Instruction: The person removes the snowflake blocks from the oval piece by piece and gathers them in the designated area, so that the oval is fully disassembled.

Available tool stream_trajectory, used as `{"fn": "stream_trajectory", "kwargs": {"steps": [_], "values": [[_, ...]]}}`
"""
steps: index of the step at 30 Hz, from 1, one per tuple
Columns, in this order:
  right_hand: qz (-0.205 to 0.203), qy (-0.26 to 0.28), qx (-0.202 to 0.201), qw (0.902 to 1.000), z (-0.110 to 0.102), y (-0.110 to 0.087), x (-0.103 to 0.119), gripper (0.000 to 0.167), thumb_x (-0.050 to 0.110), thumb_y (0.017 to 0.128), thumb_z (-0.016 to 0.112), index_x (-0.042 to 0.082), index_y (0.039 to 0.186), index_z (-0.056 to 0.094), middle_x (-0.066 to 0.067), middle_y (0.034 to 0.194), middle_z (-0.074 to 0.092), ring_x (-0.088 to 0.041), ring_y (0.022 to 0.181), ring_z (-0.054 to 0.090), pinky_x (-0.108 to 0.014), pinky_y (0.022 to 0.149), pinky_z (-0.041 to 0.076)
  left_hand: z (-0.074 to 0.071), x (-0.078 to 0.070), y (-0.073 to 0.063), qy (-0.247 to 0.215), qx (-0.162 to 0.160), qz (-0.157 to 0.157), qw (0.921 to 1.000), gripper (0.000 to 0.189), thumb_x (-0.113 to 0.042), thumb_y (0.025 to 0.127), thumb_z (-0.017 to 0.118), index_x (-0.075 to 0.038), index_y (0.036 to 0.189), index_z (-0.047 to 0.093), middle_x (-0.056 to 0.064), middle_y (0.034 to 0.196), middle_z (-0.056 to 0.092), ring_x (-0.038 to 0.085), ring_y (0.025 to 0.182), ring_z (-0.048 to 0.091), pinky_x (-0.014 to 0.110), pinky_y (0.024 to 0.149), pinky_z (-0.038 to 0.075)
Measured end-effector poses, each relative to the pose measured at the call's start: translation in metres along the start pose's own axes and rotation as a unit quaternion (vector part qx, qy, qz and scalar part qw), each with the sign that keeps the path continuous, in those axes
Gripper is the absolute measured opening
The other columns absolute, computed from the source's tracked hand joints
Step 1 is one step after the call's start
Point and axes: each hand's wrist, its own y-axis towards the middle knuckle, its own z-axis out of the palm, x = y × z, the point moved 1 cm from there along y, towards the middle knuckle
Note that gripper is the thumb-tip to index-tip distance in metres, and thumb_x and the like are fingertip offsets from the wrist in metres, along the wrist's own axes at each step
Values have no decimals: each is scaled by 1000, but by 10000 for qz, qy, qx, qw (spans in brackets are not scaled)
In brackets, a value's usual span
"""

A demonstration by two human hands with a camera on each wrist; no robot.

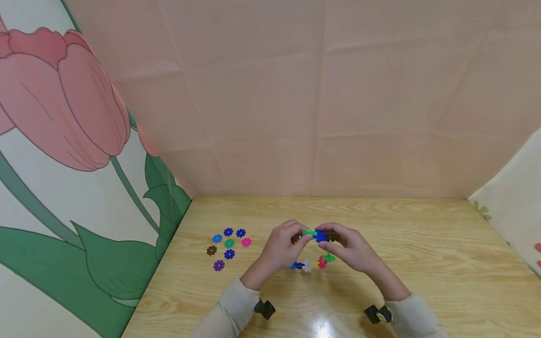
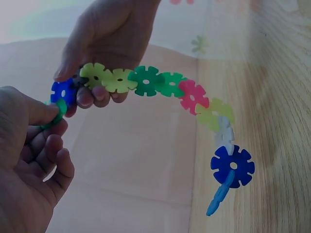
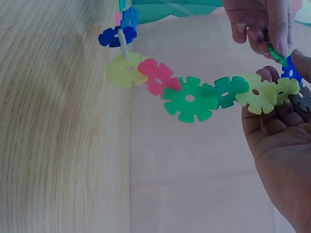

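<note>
My left hand (image 1: pixel 281 245) pinches a green notched snowflake disc (image 2: pixel 60 112) between thumb and fingers. Facing it, my right hand (image 1: pixel 356 248) grips a blue disc (image 2: pixel 63 92) at the end of a chain of linked discs (image 2: pixel 146 81). The green disc meets the blue one's edge; whether they are slotted together I cannot tell. Beyond the blue disc come a dark disc (image 3: pixel 302 99), partly hidden by the right hand, then yellow-green, green, pink (image 3: pixel 158 78), yellow and white ones. A dark blue disc (image 2: pixel 233 166) and a light blue disc (image 2: pixel 220 194) form the far end.
Several loose discs lie on the wooden table (image 1: pixel 422 263) to the left, among them a pink disc (image 1: pixel 246 242), a brown disc (image 1: pixel 212 250) and a purple disc (image 1: pixel 219 265). A pinkish cloth (image 1: pixel 313 117) hangs behind the table; a tulip-patterned panel (image 1: pixel 63 117) stands at left.
</note>
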Motion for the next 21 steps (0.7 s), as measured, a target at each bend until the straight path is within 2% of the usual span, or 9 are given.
{"fn": "stream_trajectory", "kwargs": {"steps": [4,8,13,16,21], "values": [[54,6,-34,10000,0,0,-1,28,2,99,62,5,127,63,-8,115,69,-12,102,65,-27,88,55,0,-2,0,191,-93,302,9993,11,-15,101,64,-5,100,70,-1,83,58,3,67,44,14,57,40],[126,40,-41,9999,1,0,-1,27,3,100,62,6,126,63,-7,114,69,-13,100,64,-29,85,55,1,-4,0,380,-100,551,9977,6,-10,100,64,-5,96,66,0,84,59,9,67,48,13,59,39],[188,120,52,9997,1,-1,-2,25,3,99,63,4,124,64,-8,112,69,-14,98,65,-30,81,56,-1,-5,1,524,143,700,9961,6,-8,99,64,-5,94,65,0,87,61,12,77,56,15,70,47],[159,199,141,9996,2,-2,-1,24,2,99,63,2,123,64,-10,110,69,-15,96,65,-30,80,57,-4,-5,1,498,338,698,9957,7,-10,100,64,-5,95,66,0,89,62,11,83,57,18,76,51],[182,133,43,9997,4,-3,0,25,3,99,62,3,124,64,-10,113,70,-12,99,65,-29,83,56,-6,-2,0,54,393,376,9985,8,-12,101,63,-7,96,67,-2,89,60,10,80,52,20,71,48]]}}
